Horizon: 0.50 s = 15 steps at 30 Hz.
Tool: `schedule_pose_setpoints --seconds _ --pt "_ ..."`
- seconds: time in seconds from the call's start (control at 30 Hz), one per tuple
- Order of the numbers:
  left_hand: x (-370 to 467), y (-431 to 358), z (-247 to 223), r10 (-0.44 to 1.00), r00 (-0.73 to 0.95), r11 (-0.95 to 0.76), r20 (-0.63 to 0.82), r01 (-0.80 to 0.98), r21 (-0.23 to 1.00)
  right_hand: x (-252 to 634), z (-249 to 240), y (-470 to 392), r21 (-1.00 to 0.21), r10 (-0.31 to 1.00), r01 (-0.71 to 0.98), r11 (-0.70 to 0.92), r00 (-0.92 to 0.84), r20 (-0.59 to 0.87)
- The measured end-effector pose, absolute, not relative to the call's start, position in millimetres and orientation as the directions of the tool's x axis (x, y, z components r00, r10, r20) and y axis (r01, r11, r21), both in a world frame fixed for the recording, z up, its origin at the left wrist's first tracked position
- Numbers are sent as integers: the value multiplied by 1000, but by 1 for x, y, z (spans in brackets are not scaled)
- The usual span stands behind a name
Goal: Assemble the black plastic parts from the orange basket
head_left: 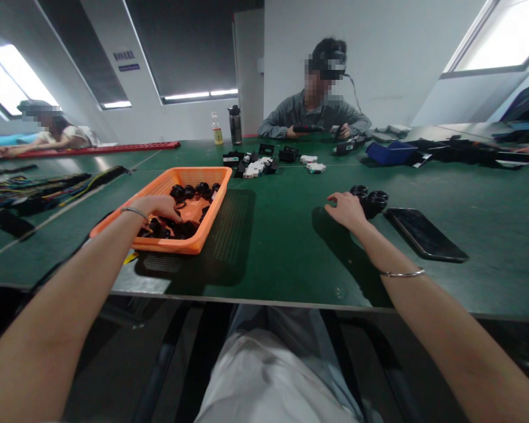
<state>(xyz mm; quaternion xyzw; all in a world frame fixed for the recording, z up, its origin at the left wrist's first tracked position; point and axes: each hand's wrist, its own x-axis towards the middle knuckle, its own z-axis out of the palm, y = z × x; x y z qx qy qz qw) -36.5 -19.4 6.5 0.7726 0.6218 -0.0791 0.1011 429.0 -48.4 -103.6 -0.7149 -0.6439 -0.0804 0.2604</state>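
Observation:
My left hand (162, 207) reaches down into an orange plastic basket (198, 242) of black round parts (189, 191). Its fingers bend in among the parts, and their tips are hidden, so I cannot tell whether they grip one. My right hand (347, 210) is over the green table, thumb and fingers apart, with nothing visible between them. Against its far side stands a small group of black cylindrical parts (374, 201) with ring-shaped tops. The hand partly covers this group.
A dark phone (425, 234) lies right of my right hand. Farther back are black and white pieces (255, 167), a bottle (235, 125) and a blue bin (390, 154). Wire bundles (48, 191) lie at left. A person (312, 111) works opposite, another (57, 132) far left.

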Motion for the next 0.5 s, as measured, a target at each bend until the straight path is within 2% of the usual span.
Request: schedule_pose_setpoints --seconds 0.07,0.13,0.23,0.3,0.33,0.4,0.5 --pt "-28 -21 14 951 184 -203 -250 978 -52 427 -102 -50 -303 874 952 -37 178 452" --pt "-15 -24 25 965 226 -236 -130 969 -71 423 -98 -52 -350 873 936 -18 186 452" --pt "17 -35 43 950 293 -303 105 948 93 413 -90 -55 -520 911 853 45 179 372" --pt "46 -48 51 905 322 -390 279 890 236 404 -84 -59 -713 968 701 30 158 196" --pt "62 -56 53 873 370 -459 318 845 275 399 -81 -61 -802 988 597 17 113 104" --pt "95 -72 50 797 483 -594 362 736 325 388 -76 -69 -915 999 404 13 -41 -4" --pt "137 -88 29 694 592 -720 410 570 395 373 -71 -82 -986 942 164 20 -334 -36"
